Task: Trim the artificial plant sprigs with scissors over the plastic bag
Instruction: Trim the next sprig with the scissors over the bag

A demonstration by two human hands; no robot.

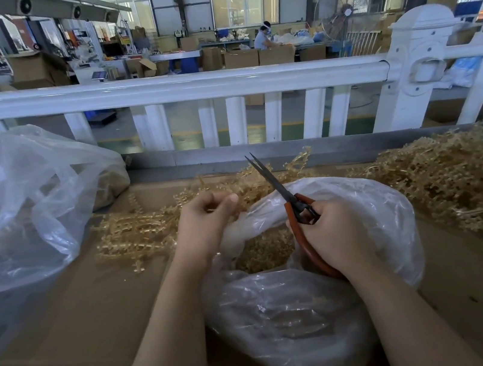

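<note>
The person stands at a cardboard-covered surface (75, 320) with a white railing (156, 90) just beyond it. The left hand (205, 220) is raised over the far rim of the plastic bag (284, 302), its fingers (221, 200) curled in and pinching what looks like the stem end of a golden sprig (146, 226); the pinch itself is mostly hidden behind the knuckles, so I cannot tell how much stem sticks out. The sprig's long axis runs away to the left from that hand, lying across the surface towards a second, larger clear bag (15, 202).

The right hand (333, 231) grips the orange handles of the scissors (287, 197), fingers wrapped round them. The blades point up and away, leaning left, with their tips only slightly parted, and they stand just to the right of the left hand's fingertips, above the bag's mouth. Cut golden bits (264, 252) already lie inside the bag.

So the cut turns on one small gap: the stem end lies to the left of the blades, and the scissors hand is the one nearer to close it. In my judgement the blades must swing left and open wider across the stem, so the trimmed piece drops into the bag rather than on the surface. A large pile of sprigs (461, 179) waits at the right.
</note>
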